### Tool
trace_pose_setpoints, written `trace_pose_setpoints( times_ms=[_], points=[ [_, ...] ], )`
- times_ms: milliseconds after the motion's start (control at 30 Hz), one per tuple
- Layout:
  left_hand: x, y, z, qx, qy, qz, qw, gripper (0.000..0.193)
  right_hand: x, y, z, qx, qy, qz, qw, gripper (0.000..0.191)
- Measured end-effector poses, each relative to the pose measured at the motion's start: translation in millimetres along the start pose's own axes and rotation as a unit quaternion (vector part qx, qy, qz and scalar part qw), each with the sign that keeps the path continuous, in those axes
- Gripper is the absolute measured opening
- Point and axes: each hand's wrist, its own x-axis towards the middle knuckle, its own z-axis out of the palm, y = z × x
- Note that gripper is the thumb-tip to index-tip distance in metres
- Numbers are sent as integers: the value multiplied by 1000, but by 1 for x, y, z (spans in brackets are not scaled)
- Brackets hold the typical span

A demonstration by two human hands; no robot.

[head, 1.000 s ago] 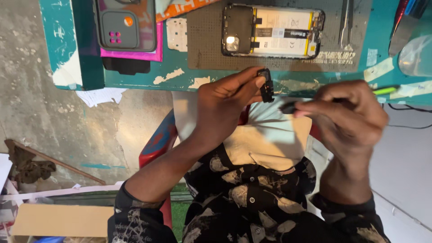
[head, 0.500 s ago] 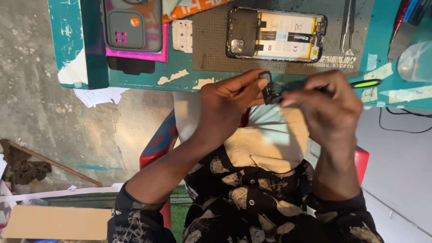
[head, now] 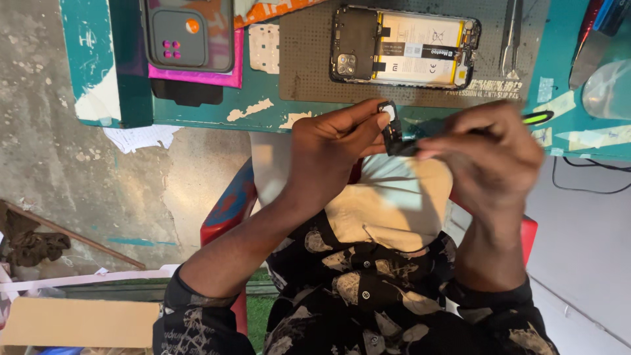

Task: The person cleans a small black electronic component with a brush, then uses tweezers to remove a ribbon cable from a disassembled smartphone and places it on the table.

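My left hand (head: 328,154) pinches a small black phone part (head: 392,130) between thumb and fingertips, just below the teal table's edge (head: 263,112). My right hand (head: 490,158) is closed around a thin tool with a green handle tip (head: 537,118), its working end touching the black part. On a dark mat (head: 309,72) above lies an opened phone (head: 404,47) with its back off, showing a yellow-white battery and camera module.
A phone in a grey case (head: 189,33) rests on a pink item at the table's left. Metal tweezers (head: 511,29) lie at the mat's right. A white perforated piece (head: 266,47) sits beside the mat. Cardboard box (head: 79,322) and concrete floor lie at left.
My right hand moved left toward my left hand, bringing the tool against the small black part. The left hand kept its grip and stayed nearly in place.
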Motion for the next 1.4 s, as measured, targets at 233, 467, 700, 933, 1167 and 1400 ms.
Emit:
trace_pose_setpoints(
  times_ms=[233, 467, 700, 933, 1167, 1400],
  points=[
    [-2, 6, 1, -7, 5, -1, 1000, 30, -2, -3, -19, -51, 33, 2, 998, 14],
    [-3, 15, 6, -12, 15, -16, 1000, 30, -37, -27, -26, 39, 77, 63, 994, 32],
    [-11, 23, 9, 4, -11, 8, 1000, 30, -49, -32, -11, 59, 124, 68, 988, 33],
    [-20, 26, 10, -34, -53, 16, 998, 29, -58, -35, 13, 155, 156, 160, 962, 40],
    [-30, 23, 16, -9, -40, 70, 997, 28, -59, -35, 21, 343, 142, 219, 902, 39],
    [-35, 18, 17, -10, -22, 81, 996, 28, -58, -32, 33, 406, 150, 299, 851, 16]
  ],
)
